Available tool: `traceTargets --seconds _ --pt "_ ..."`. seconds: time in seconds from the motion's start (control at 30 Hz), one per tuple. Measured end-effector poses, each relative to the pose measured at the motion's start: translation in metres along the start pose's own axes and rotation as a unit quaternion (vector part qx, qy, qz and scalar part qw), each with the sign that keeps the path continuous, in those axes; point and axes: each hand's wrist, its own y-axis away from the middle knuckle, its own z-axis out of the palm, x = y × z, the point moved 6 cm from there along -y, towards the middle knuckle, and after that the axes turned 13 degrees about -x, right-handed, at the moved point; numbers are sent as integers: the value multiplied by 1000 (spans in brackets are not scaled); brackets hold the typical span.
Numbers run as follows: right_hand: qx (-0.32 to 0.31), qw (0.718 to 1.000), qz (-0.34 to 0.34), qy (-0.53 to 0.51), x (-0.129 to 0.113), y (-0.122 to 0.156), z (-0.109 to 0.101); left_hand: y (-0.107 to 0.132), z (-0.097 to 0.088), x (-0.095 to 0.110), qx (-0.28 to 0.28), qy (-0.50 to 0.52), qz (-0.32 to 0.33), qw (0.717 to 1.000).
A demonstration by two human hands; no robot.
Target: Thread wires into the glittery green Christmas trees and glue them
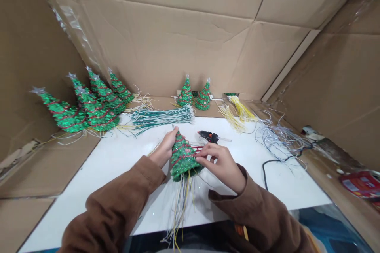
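A small green tinsel Christmas tree (182,158), wound with red garland, is tilted above the white table. My left hand (166,148) is closed round its upper left side near the tip. Yellow, white and dark wires (183,201) hang from its base. At the tree's right side, my right hand (218,162) pinches with thumb and index finger at a strip of red garland (198,149), which runs from the tree to the fingers. Just behind that hand lies a black glue gun (208,136) with a clear stick in its back.
Several finished-looking trees (101,116) stand at the left, and two small trees (203,97) at the back. Bundles of green-white wires (163,116) and yellow wires (240,108) lie along the far edge. Tangled white wire (276,138) and a black cable (264,170) are at right. Cardboard walls (166,39) surround the table.
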Motion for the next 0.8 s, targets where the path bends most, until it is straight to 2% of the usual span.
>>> traceTargets --seconds 0.23,0.5,0.67,0.8 --pt "-41 998 30 31 11 -5 12 -1 -7 -15 -7 -20 -4 1000" --pt "-72 996 25 45 3 -10 21 -5 -16 -27 -39 -24 -26 999" --pt "-119 991 48 44 0 -19 28 -5 -18 -24 -40 -41 23 998" --pt "-158 985 53 48 -5 -27 34 -8 -27 -16 -7 -97 83 992"
